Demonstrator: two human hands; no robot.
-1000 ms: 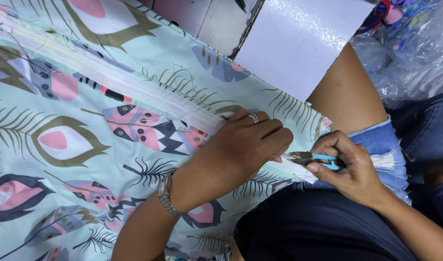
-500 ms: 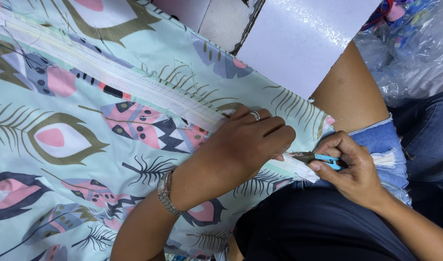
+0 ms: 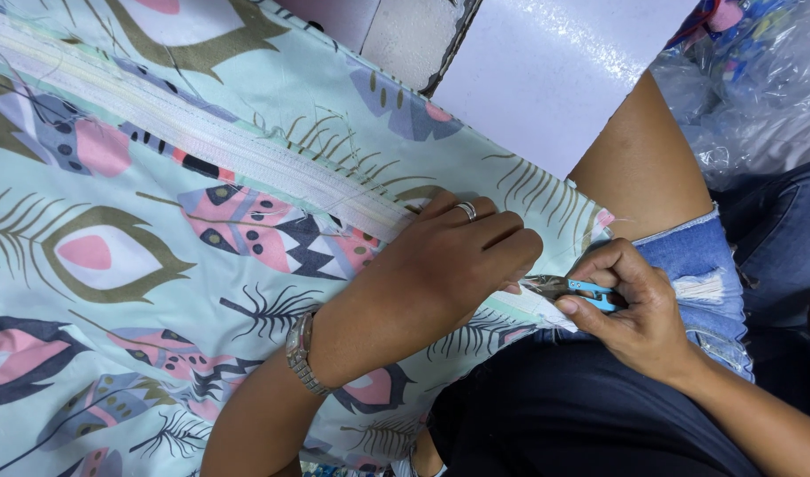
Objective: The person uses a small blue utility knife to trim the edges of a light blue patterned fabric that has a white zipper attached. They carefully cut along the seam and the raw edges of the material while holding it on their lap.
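On my lap lies the fabric (image 3: 158, 265), pale green with feather prints, and a white zipper (image 3: 202, 141) runs across it from far left to the near right corner. My left hand (image 3: 449, 265) presses the cloth flat there, fingers together and curled. My right hand (image 3: 630, 305) pinches a small blue-handled snipper (image 3: 577, 290) at the zipper's end. I judge that the sewing is done along the seam and only the trimming at this end is left. Far right lie clear plastic bags (image 3: 749, 97); I see no labels.
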